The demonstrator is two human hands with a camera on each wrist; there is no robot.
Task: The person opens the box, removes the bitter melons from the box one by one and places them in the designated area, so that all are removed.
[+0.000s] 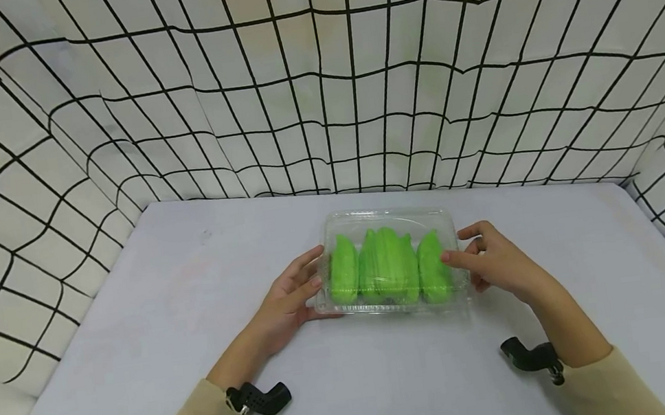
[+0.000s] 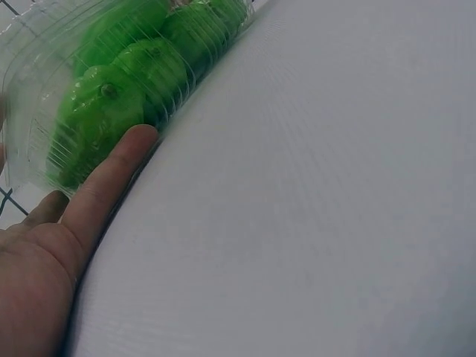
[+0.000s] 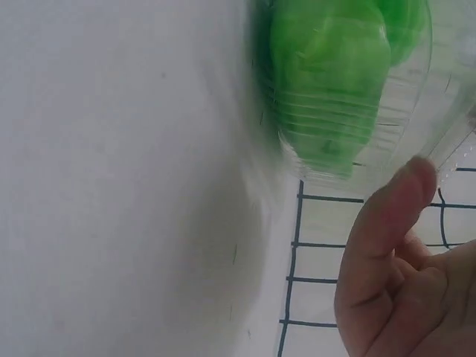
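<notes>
A clear plastic lidded box (image 1: 392, 215) lies lengthwise on the table, its front edge toward me. Inside are several long, bright-green, ridged vegetables (image 1: 388, 263); their kind is unclear. At the box's left end my left hand (image 1: 282, 305) has its fingers spread. In the left wrist view, the straight thumb (image 2: 111, 175) touches the lower front corner. My right hand (image 1: 501, 261) is at the right end, its thumb (image 1: 460, 261) reaching over the lid and its fingers loosely bent by the edge. In the right wrist view, that thumb (image 3: 398, 212) overlaps the box's end.
The white table (image 1: 191, 273) extends on both sides of the box and in front of it. A white backdrop with a black net (image 1: 356, 94) closes off the back and sides. Each wrist carries a small black device, one on the left wrist (image 1: 259, 398).
</notes>
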